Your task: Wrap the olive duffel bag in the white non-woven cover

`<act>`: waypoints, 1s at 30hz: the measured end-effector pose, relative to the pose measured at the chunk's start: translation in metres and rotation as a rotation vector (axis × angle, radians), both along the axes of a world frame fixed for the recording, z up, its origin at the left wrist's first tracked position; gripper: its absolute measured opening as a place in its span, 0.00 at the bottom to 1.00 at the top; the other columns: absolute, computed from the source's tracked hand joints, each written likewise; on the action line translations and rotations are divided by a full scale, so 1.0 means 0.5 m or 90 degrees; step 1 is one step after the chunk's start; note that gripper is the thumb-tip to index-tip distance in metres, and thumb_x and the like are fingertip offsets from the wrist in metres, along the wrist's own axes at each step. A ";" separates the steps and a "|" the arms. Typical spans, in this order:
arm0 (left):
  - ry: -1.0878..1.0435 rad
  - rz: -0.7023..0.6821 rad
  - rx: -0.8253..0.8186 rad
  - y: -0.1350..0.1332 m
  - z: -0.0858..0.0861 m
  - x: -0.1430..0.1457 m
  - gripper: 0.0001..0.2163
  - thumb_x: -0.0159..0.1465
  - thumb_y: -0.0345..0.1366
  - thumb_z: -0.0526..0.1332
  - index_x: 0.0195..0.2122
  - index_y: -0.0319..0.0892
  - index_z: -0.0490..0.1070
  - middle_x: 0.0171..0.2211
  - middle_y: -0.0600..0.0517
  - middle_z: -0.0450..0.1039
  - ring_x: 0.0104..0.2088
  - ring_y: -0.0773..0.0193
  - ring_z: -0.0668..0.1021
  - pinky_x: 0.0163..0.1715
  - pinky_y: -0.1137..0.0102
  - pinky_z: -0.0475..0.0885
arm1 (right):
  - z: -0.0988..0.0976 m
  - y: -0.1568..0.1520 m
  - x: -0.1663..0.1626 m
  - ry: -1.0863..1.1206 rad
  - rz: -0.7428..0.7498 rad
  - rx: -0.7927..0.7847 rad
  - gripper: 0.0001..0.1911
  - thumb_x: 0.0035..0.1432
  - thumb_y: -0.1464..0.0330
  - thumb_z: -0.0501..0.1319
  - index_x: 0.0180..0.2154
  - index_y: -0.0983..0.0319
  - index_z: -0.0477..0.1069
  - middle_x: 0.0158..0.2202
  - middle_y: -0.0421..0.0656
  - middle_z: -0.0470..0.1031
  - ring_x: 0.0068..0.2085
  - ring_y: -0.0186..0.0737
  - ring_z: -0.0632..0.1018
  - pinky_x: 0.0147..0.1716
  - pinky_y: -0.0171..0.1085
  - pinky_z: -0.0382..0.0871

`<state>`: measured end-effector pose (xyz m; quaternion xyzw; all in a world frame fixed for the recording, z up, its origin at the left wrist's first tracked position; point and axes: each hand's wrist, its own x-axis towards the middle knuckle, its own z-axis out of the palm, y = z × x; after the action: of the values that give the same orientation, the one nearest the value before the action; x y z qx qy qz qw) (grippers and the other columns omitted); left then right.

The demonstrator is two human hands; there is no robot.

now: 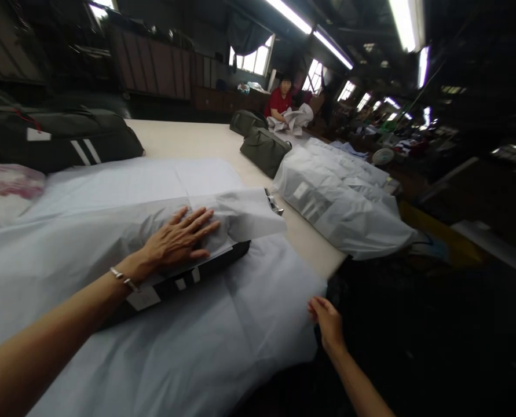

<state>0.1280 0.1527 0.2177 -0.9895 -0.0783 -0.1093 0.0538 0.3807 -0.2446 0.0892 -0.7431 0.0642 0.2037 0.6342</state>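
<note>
My left hand (179,237) lies flat with fingers spread on a thin white wrapping sheet (240,301). Beneath the sheet is a dark travel bag (216,267), only partly covered; two white stripes and a white tag (143,298) show along its near side. A metal clasp or buckle (274,202) sticks out at the far right end of the bundle. My right hand (328,324), lower right at the table edge, has its fingers pinched together on the sheet's right edge. The sheet's near part hangs toward the table's front.
Another dark green bag (62,139) with white stripes stands at the left, near a pinkish-white plastic bundle (8,188). Two more bags (264,149) sit farther along the table (188,136). White-wrapped bags (336,197) lie at the right. A person in red (279,103) handles cloth at the far end.
</note>
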 end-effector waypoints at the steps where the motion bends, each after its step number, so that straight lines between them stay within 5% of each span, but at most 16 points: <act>1: -0.003 0.000 0.003 0.000 -0.001 0.000 0.35 0.64 0.60 0.53 0.68 0.52 0.48 0.71 0.48 0.44 0.69 0.53 0.49 0.67 0.52 0.38 | -0.018 -0.044 -0.018 0.003 -0.037 -0.023 0.32 0.23 0.53 0.76 0.32 0.63 0.73 0.24 0.38 0.77 0.27 0.35 0.76 0.25 0.32 0.68; 6: -0.004 0.000 0.012 -0.007 0.004 0.001 0.35 0.64 0.59 0.55 0.68 0.50 0.50 0.70 0.47 0.45 0.69 0.53 0.50 0.67 0.52 0.39 | -0.130 -0.179 -0.167 0.255 -0.038 -0.022 0.38 0.22 0.49 0.77 0.37 0.61 0.74 0.35 0.45 0.80 0.40 0.46 0.80 0.37 0.39 0.74; 11: 0.007 0.011 0.032 -0.010 0.005 0.004 0.34 0.65 0.56 0.55 0.68 0.48 0.50 0.70 0.46 0.45 0.70 0.53 0.49 0.67 0.53 0.39 | -0.187 -0.164 -0.310 0.496 0.059 0.100 0.40 0.28 0.50 0.77 0.44 0.59 0.72 0.47 0.49 0.76 0.58 0.55 0.71 0.50 0.47 0.71; 15: 0.011 0.006 0.059 -0.008 -0.001 0.003 0.32 0.67 0.54 0.53 0.69 0.48 0.47 0.71 0.46 0.42 0.70 0.54 0.46 0.67 0.52 0.37 | -0.193 -0.118 -0.350 0.523 0.033 0.130 0.37 0.28 0.51 0.78 0.42 0.57 0.72 0.48 0.44 0.76 0.56 0.51 0.72 0.48 0.47 0.72; 22: 0.042 0.026 0.042 -0.013 0.011 0.004 0.34 0.65 0.56 0.55 0.68 0.48 0.48 0.71 0.47 0.42 0.70 0.53 0.48 0.67 0.54 0.37 | -0.182 -0.121 -0.357 0.522 0.008 0.185 0.28 0.34 0.61 0.79 0.36 0.59 0.71 0.33 0.40 0.79 0.33 0.38 0.78 0.34 0.36 0.73; 26: 0.049 0.040 0.083 -0.019 0.011 0.004 0.32 0.67 0.52 0.54 0.68 0.47 0.47 0.71 0.46 0.42 0.70 0.54 0.46 0.67 0.54 0.36 | -0.161 -0.140 -0.368 0.541 -0.031 0.182 0.30 0.30 0.63 0.80 0.36 0.60 0.71 0.34 0.41 0.80 0.34 0.41 0.80 0.34 0.37 0.75; 30: 0.044 0.034 0.090 -0.017 0.003 0.006 0.32 0.67 0.51 0.55 0.68 0.47 0.47 0.71 0.45 0.42 0.70 0.53 0.46 0.67 0.53 0.36 | -0.139 -0.157 -0.374 0.590 0.002 0.155 0.27 0.37 0.59 0.78 0.37 0.60 0.71 0.35 0.43 0.80 0.33 0.40 0.80 0.33 0.37 0.74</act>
<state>0.1308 0.1444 0.2192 -0.9839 -0.0952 -0.0785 0.1291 0.1935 -0.3232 0.0198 -0.4944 0.3148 0.5208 0.6207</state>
